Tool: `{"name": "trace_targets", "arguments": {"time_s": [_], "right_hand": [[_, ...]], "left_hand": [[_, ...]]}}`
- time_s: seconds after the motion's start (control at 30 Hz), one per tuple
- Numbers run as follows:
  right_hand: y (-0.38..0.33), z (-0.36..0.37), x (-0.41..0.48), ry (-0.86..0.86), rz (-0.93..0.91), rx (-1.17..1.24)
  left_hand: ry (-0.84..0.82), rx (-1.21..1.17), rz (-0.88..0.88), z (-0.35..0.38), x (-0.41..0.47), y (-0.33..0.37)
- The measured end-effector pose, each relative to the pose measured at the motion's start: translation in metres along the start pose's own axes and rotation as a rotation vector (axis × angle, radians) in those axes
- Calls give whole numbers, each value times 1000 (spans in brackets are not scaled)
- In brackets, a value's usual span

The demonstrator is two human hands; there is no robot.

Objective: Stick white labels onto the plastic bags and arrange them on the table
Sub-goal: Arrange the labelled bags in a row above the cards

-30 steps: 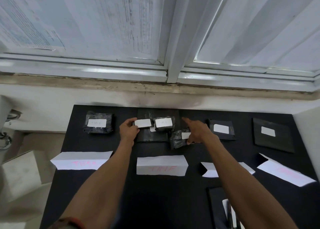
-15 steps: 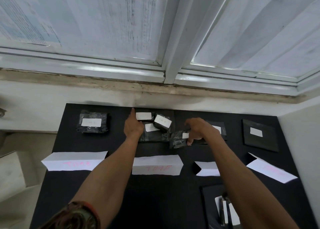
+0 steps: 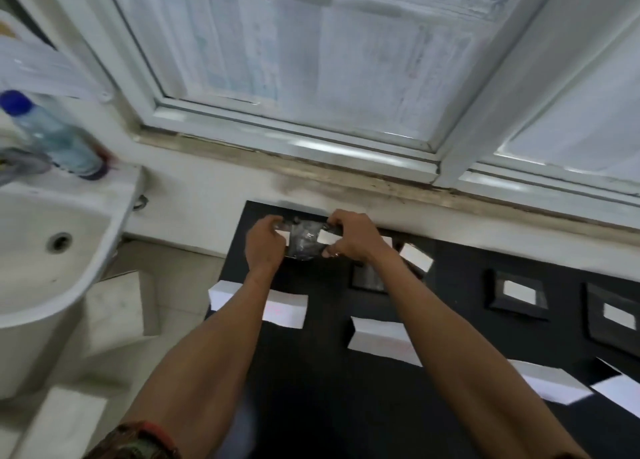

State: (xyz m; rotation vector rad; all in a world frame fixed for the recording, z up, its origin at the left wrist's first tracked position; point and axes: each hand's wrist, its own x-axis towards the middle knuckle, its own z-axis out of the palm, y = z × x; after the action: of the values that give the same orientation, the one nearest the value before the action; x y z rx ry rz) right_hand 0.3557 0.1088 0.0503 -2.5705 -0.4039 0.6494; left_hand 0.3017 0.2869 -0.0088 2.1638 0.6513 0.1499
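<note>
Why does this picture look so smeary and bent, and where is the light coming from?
Head view: the bottle and sink at left are smeared by motion blur; the window frame leans and bows from the wide lens; daylight through the papered panes leaves glare streaks on the lower frame; the left hand, right hand and plastic bag they hold look only slightly soft.

Left hand (image 3: 265, 247) and right hand (image 3: 349, 238) close together, fingers curled
</note>
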Motion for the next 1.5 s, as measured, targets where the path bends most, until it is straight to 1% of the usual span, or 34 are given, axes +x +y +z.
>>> {"name": "trace_targets", "arguments": {"time_s": [0.07,0.2,0.3,0.33,0.4,0.53,0.67,0.73,0.8,0.9,0.97,1.03,1.1,1.2,1.33,1.5], "right_hand": [[-21,25,16,88,-30,3],[-50,72,46,198,-45,-30],[-47,96,57,148,2,-73],[-45,103,58,120,30,-74],[-39,110,57,124,54,-40],[-34,110,53,171,72,-53],[-29,108,47,175,95,-103],[-30,108,45,166,91,-41],[-29,105,34,192,84,72],[-19,98,16,255,71,129],[-5,91,-8,300,117,142],[5,86,-21,303,153,144],[23,79,-47,346,191,158],[54,66,-90,437,225,190],[108,50,-163,556,290,209],[194,41,-250,600,423,240]], "left_hand": [[-9,13,-55,-22,12,-18],[-155,-38,-95,-43,34,-52],[-258,-55,-147,-38,39,-64],[-308,-37,-146,-35,40,-68],[-377,-15,-118,-27,39,-72],[-366,-58,-101,-17,35,-75],[-399,-54,-102,-12,33,-67],[-389,-51,-143,-12,33,-64],[-366,-56,-140,-11,27,-59],[-265,-4,-39,-7,17,-50],[-220,24,35,1,0,-36],[-183,77,52,6,-8,-26],[-182,122,111,17,-26,-7],[-189,109,161,38,-60,25],[-308,118,205,75,-122,66],[-503,60,313,133,-214,102]]}}
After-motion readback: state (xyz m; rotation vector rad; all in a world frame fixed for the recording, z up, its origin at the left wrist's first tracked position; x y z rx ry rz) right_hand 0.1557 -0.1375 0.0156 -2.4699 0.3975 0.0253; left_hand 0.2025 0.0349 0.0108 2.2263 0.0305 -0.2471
